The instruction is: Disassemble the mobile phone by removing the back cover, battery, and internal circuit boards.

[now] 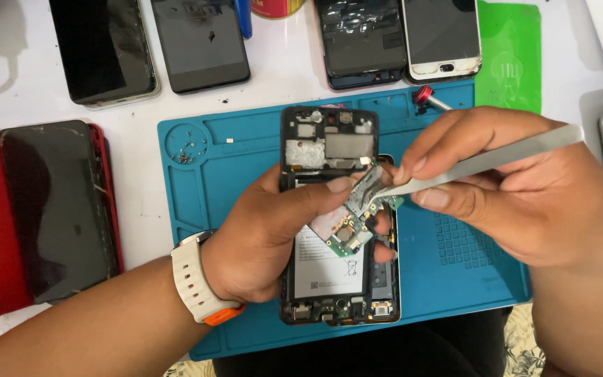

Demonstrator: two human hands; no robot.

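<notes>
The head-worn camera is looking steeply down from above the person's chest, facing forward across the white table (141, 139), with the forearms entering from the bottom edge. It is sitting close, so the blue work mat (246, 153) is filling the middle of the frame while the phones along the far edge are getting cropped.
</notes>
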